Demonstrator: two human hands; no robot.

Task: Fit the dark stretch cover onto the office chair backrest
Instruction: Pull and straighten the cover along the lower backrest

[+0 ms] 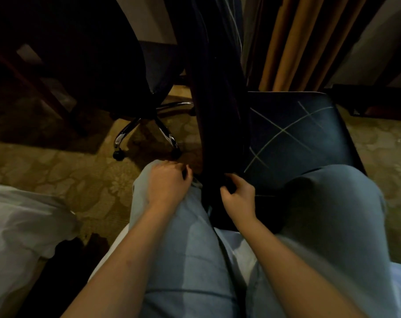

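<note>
The chair backrest [214, 115] stands edge-on between my knees, wrapped in the dark stretch cover [220, 53], which shows pale lines near the top. My right hand [239, 195] is at the cover's bottom edge, its fingers and thumb curled round the dark fabric. My left hand [168, 183] lies on my left knee just left of the backrest, a small gap away from the fabric. Its fingers are curled, and the dim light hides whether they pinch anything.
The chair's seat [293, 134], dark blue with crossing pale lines, lies to the right. A black office chair with a chrome wheeled base [146, 131] stands at the left. Orange curtains [305, 42] hang behind. White bedding [18, 226] sits at lower left on patterned carpet [68, 175].
</note>
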